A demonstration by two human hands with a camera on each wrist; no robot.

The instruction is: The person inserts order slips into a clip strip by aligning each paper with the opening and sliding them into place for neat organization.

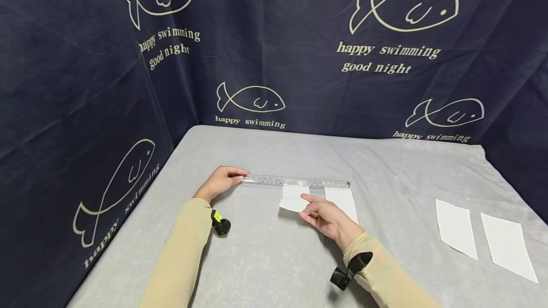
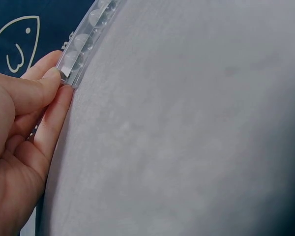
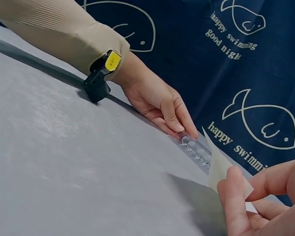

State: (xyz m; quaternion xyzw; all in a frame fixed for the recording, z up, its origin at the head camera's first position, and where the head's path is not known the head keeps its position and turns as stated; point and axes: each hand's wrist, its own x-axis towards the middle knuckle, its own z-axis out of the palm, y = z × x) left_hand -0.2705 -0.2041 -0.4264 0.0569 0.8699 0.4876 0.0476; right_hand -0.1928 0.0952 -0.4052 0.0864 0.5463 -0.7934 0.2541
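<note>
Grey cloth (image 1: 257, 260); LH (image 1: 220, 182) pinches clear ruler (image 1: 295, 181) (prob. plastic), RH (image 1: 328, 219) thin paper (image 1: 292, 204).

We record navy fabric hangings (image 1: 308, 61), creased, behind the tabletop (image 1: 252, 260) and at its left, printed with pale fish outlines (image 1: 413, 8) and lettering (image 1: 388, 50): "happy swimming", "good night". We enter the tabletop as light grey, faintly mottled, far left corner rounded.

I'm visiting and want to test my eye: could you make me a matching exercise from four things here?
1. Left hand
2. Right hand
3. Rightmost white rectangular paper sheet
4. Dark blue fish-print fabric

A. Hanging in the background
B. Lying on grey cloth, apart from both hands
C. Pinching one end of a clear flat plastic strip
D. Holding a white paper piece

Pairs: 1-C, 2-D, 3-B, 4-A
</note>
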